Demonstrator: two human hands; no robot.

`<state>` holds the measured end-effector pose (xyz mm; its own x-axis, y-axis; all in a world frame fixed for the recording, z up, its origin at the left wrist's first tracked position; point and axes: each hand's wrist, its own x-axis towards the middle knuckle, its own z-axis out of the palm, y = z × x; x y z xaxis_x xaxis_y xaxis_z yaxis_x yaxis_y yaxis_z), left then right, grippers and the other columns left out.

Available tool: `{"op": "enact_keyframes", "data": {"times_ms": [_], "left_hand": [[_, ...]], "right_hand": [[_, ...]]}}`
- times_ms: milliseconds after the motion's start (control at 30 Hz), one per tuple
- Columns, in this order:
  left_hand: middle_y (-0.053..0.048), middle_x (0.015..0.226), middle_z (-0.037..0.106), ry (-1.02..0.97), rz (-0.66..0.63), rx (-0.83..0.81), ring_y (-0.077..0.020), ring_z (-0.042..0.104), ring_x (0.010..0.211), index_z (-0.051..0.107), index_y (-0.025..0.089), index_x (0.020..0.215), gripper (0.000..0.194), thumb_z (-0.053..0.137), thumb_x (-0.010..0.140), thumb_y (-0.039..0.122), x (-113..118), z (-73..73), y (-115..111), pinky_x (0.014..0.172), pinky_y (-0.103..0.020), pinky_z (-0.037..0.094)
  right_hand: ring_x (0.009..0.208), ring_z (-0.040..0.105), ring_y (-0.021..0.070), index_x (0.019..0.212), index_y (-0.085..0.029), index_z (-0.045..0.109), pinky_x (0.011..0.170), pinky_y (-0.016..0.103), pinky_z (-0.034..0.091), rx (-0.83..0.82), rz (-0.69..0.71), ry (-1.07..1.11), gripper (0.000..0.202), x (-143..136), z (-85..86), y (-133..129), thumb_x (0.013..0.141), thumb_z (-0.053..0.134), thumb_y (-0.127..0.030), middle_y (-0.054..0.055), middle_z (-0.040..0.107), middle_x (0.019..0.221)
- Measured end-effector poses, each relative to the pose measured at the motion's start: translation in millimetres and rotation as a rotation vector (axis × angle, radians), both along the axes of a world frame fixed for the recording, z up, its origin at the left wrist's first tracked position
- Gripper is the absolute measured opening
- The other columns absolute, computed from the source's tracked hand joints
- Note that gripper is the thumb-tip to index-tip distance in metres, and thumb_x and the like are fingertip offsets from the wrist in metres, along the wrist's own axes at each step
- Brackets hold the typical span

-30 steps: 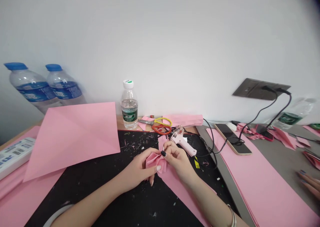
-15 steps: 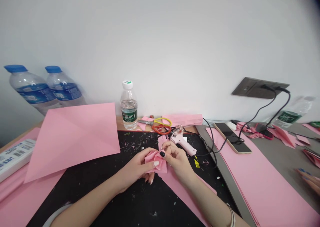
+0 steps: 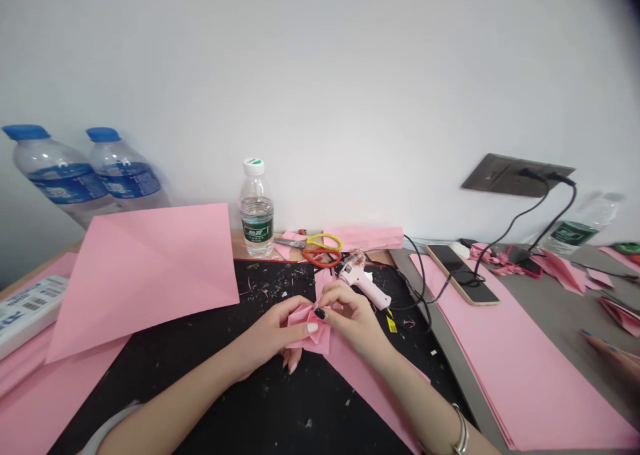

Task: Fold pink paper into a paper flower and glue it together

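Between my two hands is a small folded pink paper piece, with layered folds standing up in its middle. My left hand is closed round its left side, the thumb pressed on the folds and other fingers underneath. My right hand pinches the upper edge between thumb and forefinger; the exact fold it grips is partly hidden. Beneath my right forearm runs a long pink paper strip. A pale pink glue gun lies just beyond my right hand, and scissors with yellow and orange handles rest behind it.
Black mat carries paper scraps. Large pink sheet and white box lie left. A water bottle stands near the wall. At right are a phone, stacked pink sheets, cables and another person's hand.
My right thumb and fingers have shifted slightly left over the folds, and the paper is turned a little. The other person's hand at the right has moved slightly.
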<state>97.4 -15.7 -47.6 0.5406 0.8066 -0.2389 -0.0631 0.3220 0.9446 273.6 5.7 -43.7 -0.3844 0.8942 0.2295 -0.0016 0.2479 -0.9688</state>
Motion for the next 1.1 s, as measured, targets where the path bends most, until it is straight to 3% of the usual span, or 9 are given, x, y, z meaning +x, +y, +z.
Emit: {"op": "enact_keyframes", "data": {"times_ms": [367,467,700,867,967,1100], "left_hand": [[0.008,0.051,0.055,0.047,-0.073,-0.017,-0.0086,0.056,0.035,0.046,0.02,0.087,0.018,0.057,0.081,0.033,0.3,3.1,0.3,0.035,-0.014,0.04],[0.006,0.056,0.058,0.054,-0.095,0.009,-0.0104,0.059,0.038,0.047,0.02,0.087,0.019,0.059,0.079,0.031,0.5,2.7,-0.5,0.038,-0.016,0.043],[0.004,0.063,0.062,0.072,-0.1,0.033,-0.0164,0.067,0.051,0.049,0.02,0.092,0.021,0.061,0.078,0.029,2.2,0.4,-2.1,0.045,-0.02,0.047],[0.003,0.065,0.063,0.062,-0.094,0.029,-0.0167,0.068,0.053,0.048,0.019,0.091,0.021,0.061,0.078,0.029,2.3,1.2,-1.6,0.046,-0.02,0.047],[0.003,0.065,0.063,0.058,-0.065,0.013,-0.016,0.068,0.053,0.049,0.019,0.09,0.02,0.061,0.079,0.031,1.9,2.2,-1.1,0.047,-0.019,0.047],[0.003,0.065,0.065,0.061,-0.026,-0.015,-0.0157,0.068,0.055,0.05,0.019,0.089,0.019,0.059,0.08,0.033,1.1,5.3,-1.2,0.048,-0.019,0.046]], "right_hand": [[0.084,0.05,0.0168,0.076,-0.023,0.072,0.075,0.03,0.041,-0.074,0.07,0.024,0.006,-0.7,-1.3,-1.1,0.072,0.069,-0.021,0.003,0.048,0.088],[0.085,0.05,0.0168,0.067,-0.021,0.069,0.075,0.029,0.041,-0.08,0.051,0.004,0.003,-2.0,-2.3,-2.4,0.069,0.071,-0.019,0.002,0.048,0.088],[0.087,0.05,0.0159,0.057,-0.017,0.054,0.079,0.029,0.039,0.003,0.068,-0.088,0.021,-3.2,2.5,-6.9,0.074,0.065,-0.016,0.002,0.048,0.09],[0.085,0.051,0.016,0.06,-0.017,0.058,0.077,0.029,0.039,-0.012,0.066,-0.072,0.017,-2.6,-1.6,-4.8,0.074,0.066,-0.017,0.002,0.049,0.089],[0.094,0.05,0.0191,0.068,-0.019,0.064,0.081,0.031,0.039,-0.046,0.031,-0.028,0.008,-0.5,-2.2,-1.0,0.072,0.068,-0.024,0.004,0.049,0.095],[0.101,0.048,0.0207,0.07,-0.019,0.062,0.084,0.032,0.038,-0.08,-0.028,0.012,0.012,3.1,2.3,2.4,0.074,0.067,-0.029,0.006,0.05,0.1]]}}
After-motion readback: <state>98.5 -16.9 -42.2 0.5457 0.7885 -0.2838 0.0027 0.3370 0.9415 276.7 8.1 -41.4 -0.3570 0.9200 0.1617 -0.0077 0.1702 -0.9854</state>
